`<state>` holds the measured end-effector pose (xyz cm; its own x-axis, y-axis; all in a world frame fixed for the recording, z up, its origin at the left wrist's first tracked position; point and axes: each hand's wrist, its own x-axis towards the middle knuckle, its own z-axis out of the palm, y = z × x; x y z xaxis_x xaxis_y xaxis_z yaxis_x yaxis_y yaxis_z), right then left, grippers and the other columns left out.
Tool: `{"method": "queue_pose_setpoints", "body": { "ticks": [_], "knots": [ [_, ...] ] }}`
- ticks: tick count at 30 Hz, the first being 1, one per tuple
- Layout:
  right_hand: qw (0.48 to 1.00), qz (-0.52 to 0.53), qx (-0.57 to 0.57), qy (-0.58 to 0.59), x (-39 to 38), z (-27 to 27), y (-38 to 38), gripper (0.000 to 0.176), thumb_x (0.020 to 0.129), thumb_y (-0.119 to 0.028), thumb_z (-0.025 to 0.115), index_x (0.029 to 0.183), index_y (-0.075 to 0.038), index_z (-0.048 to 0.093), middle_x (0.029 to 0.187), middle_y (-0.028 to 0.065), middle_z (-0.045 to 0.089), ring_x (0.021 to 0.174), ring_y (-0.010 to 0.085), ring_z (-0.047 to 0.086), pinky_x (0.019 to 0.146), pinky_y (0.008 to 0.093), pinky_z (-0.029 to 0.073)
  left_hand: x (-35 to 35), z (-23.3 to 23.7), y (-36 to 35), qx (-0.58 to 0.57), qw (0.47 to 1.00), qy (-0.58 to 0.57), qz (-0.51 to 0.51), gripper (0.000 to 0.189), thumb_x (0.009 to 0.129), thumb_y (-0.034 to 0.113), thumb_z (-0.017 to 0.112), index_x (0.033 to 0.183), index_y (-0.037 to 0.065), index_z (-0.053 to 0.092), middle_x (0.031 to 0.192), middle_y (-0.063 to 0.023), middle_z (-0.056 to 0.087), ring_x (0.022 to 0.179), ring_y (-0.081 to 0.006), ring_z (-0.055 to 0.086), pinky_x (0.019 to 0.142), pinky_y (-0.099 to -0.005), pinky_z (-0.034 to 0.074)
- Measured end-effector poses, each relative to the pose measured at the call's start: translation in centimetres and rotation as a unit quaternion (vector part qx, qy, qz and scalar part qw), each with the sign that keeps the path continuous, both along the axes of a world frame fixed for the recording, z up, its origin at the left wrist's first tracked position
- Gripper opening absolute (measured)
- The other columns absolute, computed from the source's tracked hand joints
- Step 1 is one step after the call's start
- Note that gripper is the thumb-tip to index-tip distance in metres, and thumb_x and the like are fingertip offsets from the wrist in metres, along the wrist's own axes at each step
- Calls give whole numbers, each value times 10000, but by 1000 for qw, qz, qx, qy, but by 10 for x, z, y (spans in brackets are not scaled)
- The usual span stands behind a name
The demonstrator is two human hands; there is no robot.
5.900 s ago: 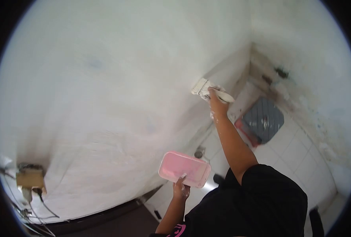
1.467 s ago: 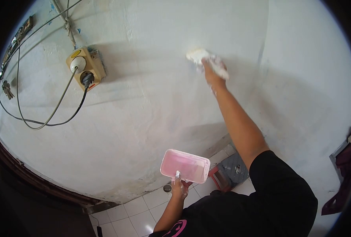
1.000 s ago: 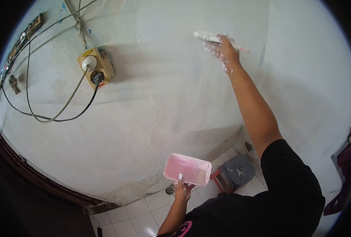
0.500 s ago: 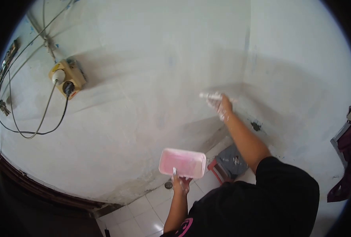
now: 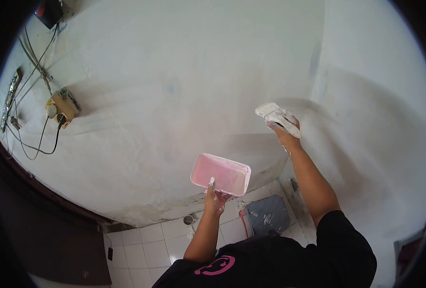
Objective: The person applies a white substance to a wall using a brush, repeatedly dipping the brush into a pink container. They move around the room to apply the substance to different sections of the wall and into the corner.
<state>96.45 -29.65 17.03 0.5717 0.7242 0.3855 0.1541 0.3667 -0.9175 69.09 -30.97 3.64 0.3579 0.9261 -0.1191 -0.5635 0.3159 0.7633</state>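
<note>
My left hand (image 5: 215, 200) grips a pink, shallow rectangular tray (image 5: 222, 174) from its near edge, with a white-smeared thumb over the rim. The inside of the tray has pale streaks and smears. To the right and farther up, my right hand (image 5: 288, 136) is closed round a wide paintbrush (image 5: 273, 113) coated in white. The bristles point up and left, close in front of the pale wall (image 5: 198, 86) near its corner. White smears cover the fingers and wrist of this hand.
A power socket block (image 5: 61, 109) with plugs and hanging cables is on the left of the wall. Below are a grey-topped stool (image 5: 269, 214) and a small cup (image 5: 189, 220) on the white tiled floor (image 5: 150, 252). A dark brown panel (image 5: 50, 240) stands lower left.
The view has shifted, showing more floor. My right hand has turned the brush so its broad side faces me. The tray stays in my left hand, tilted slightly differently.
</note>
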Motion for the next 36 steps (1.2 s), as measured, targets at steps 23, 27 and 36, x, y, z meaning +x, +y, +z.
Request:
{"method": "queue_pose_setpoints", "body": {
  "ticks": [23, 27, 36],
  "knots": [
    [551, -21, 379, -743, -57, 221, 115, 209, 693, -144, 675, 885, -81, 624, 998, 62, 646, 827, 213, 644, 632, 336, 534, -38, 70, 52, 57, 993, -98, 25, 565, 882, 307, 579, 1323, 107, 286, 1222, -133, 499, 1073, -294, 572, 827, -495, 530],
    [592, -112, 399, -691, -63, 281, 113, 272, 685, -119, 656, 952, -85, 615, 918, 65, 654, 759, 245, 640, 618, 343, 529, -47, 87, 56, 72, 992, -101, 6, 557, 873, 277, 600, 1308, 119, 292, 1195, -123, 503, 1053, -285, 581, 808, -490, 543],
    [478, -33, 283, -831, -67, 196, 111, 206, 777, -132, 549, 969, -116, 621, 944, 41, 655, 782, 200, 657, 566, 338, 528, -51, 86, 59, 70, 995, -65, -27, 582, 879, 326, 575, 1321, 71, 293, 1224, -163, 493, 1068, -309, 574, 824, -500, 537]
  ]
}}
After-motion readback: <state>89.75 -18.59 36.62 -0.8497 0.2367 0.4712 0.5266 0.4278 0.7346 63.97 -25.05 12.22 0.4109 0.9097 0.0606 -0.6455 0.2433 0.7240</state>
